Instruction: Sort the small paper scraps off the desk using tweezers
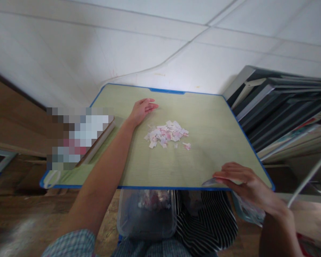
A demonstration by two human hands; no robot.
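we count two hands at one low table with a pale yellow-green top and blue rim (216,153). the left hand (143,110), above the centre of the frame, is relaxed, fingers loosely bent and released. the right hand (239,180), at the lower right, pinches one thin, flat, greyish piece (210,182) between thumb and fingers over the table's near edge; we cannot tell its material.

in the middle of the frame, just below and right of the left hand, lies one heap of small white and pink paper-like scraps (167,132). they overlap too much for us to count, but two bits (187,146) sit just apart at its lower right.

at the left of the frame we see one thick, flat object with a pale side (100,139), its top pixelated. at the bottom centre, below the table edge, stands one clear plastic box (147,225) with more scraps inside, next to one black-and-white striped cloth (211,221). several black flat cases (280,103) lean together at the right; their overlap keeps us from an exact number. one white cable (171,57) crosses the white wall (96,46) at the top.
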